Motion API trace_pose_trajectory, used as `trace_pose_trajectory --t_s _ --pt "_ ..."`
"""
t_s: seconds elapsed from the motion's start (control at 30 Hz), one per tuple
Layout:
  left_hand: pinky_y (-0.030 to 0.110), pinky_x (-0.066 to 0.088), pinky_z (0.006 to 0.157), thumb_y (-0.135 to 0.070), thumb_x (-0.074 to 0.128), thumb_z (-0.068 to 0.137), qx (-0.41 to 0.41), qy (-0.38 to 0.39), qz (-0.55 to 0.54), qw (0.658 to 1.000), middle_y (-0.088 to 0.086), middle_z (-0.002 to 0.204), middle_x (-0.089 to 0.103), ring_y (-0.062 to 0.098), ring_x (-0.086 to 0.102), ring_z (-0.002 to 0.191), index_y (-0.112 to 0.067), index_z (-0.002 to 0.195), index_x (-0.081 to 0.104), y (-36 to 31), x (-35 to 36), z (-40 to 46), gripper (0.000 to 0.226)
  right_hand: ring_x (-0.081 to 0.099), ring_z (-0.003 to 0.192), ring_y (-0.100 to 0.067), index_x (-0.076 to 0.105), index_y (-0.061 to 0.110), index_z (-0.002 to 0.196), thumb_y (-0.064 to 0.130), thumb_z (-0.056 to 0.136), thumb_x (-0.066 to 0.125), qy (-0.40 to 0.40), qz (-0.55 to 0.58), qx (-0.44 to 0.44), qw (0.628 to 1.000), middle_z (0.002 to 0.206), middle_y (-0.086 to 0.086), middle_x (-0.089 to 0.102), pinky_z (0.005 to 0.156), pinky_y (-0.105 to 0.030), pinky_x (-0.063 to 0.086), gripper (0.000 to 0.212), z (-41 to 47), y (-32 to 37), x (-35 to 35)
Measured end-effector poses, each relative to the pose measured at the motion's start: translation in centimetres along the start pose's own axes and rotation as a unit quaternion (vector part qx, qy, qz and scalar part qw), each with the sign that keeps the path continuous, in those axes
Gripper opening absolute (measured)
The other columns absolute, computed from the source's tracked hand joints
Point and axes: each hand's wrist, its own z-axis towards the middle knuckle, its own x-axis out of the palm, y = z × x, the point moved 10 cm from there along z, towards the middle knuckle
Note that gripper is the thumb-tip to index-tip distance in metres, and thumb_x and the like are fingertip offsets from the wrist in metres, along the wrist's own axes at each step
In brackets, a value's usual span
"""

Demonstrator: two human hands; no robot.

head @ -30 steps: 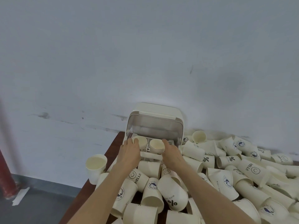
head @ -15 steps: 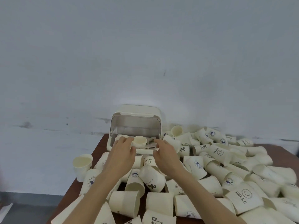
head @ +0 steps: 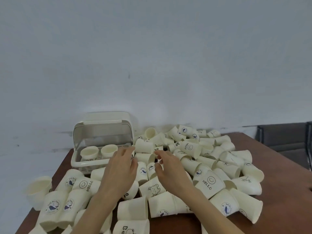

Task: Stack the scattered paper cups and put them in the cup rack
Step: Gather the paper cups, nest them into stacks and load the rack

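A cream cup rack with its lid raised stands at the table's back left. Two cup stacks stand upright inside it. Scattered paper cups lie on their sides over most of the table. My left hand hovers over the pile just right of the rack, fingers spread and holding nothing. My right hand hovers beside it with fingers loosely curled above a lying cup, also holding nothing.
The brown table shows bare wood at the right. An upright cup stands at the left edge. A white wall rises right behind. A dark chair stands at the far right.
Both hands have left the two stacks in the rack and pulled back and to the right, over the scattered cups. The view has swung right.
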Motion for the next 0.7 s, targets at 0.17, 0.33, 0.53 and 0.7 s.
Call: trace_pose_trajectory --t_s 0.17,0.33,0.53,0.7 --pt "0.036 0.045 0.092 -0.029 0.045 0.098 0.004 0.014 -0.026 1.000 -0.001 0.129 0.052 0.020 0.052 0.114 -0.020 0.137 0.049 -1.2 1.1 -0.5 0.040 0.051 0.112 -0.012 0.044 0.022 0.138 0.021 0.097 0.045 -0.024 -0.007 0.024 0.999 0.126 0.004 0.053 0.095 -0.025 0.040 0.041 -1.1 -2.1 -2.1" --pt "0.036 0.045 0.093 -0.032 0.044 0.098 0.017 0.031 -0.036 0.999 -0.004 0.128 0.051 0.017 0.050 0.116 -0.024 0.137 0.047 -3.1 2.7 -0.9 0.040 0.051 0.113 -0.014 0.046 0.020 0.138 0.022 0.097 0.046 -0.032 -0.013 0.052 0.998 0.125 0.003 0.055 0.099 -0.032 0.042 0.041 -2.6 -4.3 -3.5" --pt "0.032 0.044 0.089 -0.029 0.045 0.099 0.033 0.065 -0.058 0.996 -0.005 0.126 0.051 0.017 0.052 0.111 -0.027 0.135 0.048 -5.3 5.3 -1.4 0.036 0.054 0.105 -0.012 0.054 0.018 0.126 0.018 0.095 0.046 -0.058 -0.019 0.076 0.995 0.115 0.005 0.057 0.090 -0.026 0.042 0.032 -4.0 -6.9 -5.4" --pt "0.031 0.041 0.095 -0.032 0.041 0.099 0.039 0.095 -0.060 0.993 -0.006 0.134 0.046 0.015 0.048 0.118 -0.027 0.140 0.043 -6.4 7.1 -1.7 0.041 0.055 0.099 -0.013 0.054 0.019 0.128 0.017 0.095 0.046 -0.074 -0.044 0.120 0.989 0.110 0.004 0.059 0.088 -0.026 0.043 0.034 -4.7 -10.0 -6.8"
